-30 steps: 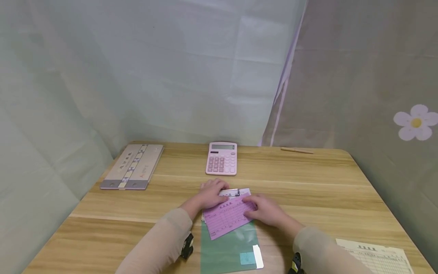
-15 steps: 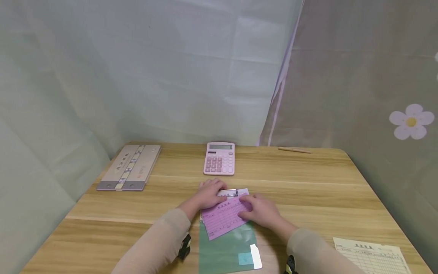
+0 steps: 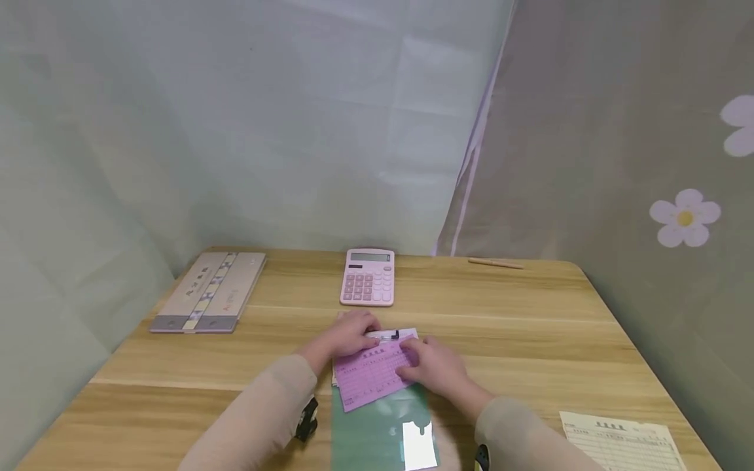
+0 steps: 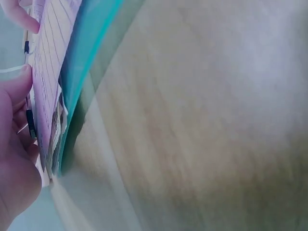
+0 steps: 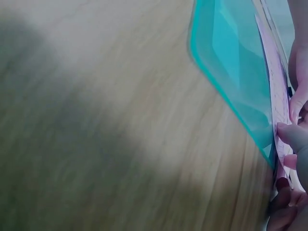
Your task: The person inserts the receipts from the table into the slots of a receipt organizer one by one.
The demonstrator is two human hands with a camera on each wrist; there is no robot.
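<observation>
A translucent green clipboard (image 3: 371, 428) lies at the near middle of the table, its metal clip (image 3: 385, 335) at the far end. Slanted across its upper part is a pink printed form (image 3: 371, 378), with more paper sheets layered beneath. My left hand (image 3: 352, 335) grips the clip end, thumb over the front and fingers behind, as the left wrist view shows. At the form's right edge, my right hand (image 3: 438, 367) pinches the pink paper between thumb and fingers. The right wrist view shows the right thumb (image 5: 291, 134) on the paper, close to the other hand.
A pink calculator (image 3: 368, 277) sits beyond the clipboard. A beige notebook (image 3: 209, 291) lies at the far left, a thin pen-like stick (image 3: 496, 263) by the back edge. One cream form (image 3: 621, 441) lies at the near right of the wooden table (image 3: 501, 314). Curtains hang behind.
The head view has turned slightly right, so everything appears shifted left. Both hands keep their places on the clipboard and pink form. The bright reflection on the clipboard has grown.
</observation>
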